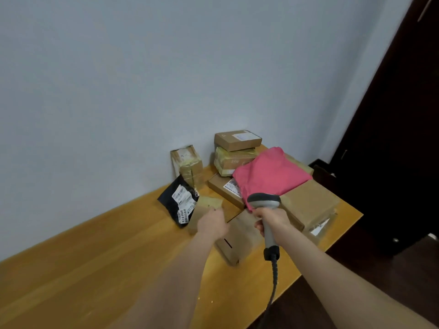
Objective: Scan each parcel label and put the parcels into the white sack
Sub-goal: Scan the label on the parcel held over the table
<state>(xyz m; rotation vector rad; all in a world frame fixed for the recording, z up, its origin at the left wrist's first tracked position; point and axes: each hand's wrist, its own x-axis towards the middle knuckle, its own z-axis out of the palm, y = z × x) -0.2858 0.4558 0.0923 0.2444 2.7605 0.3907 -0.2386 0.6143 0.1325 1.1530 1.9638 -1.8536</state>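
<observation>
Your right hand [270, 220]: wrapped round the handle of the grey scanner [263, 201], whose head is just before the pink parcel [270, 172]. Your left hand [212, 224]: on the small brown parcel [206, 205] amid the pile on the bench [95, 257]; grip cannot be told.

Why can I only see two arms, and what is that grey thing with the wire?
The camera sits on a person's head and looks down, so you see only their arms. The right hand holds a grey barcode scanner, which reads parcel labels; its cable hangs down. The left hand is on a small brown box; the picture is too blurry to tell whether it grips it. On the wooden table lie more parcels: a black bag with white labels, a pink bag, and a stack of boxes at the back.
</observation>
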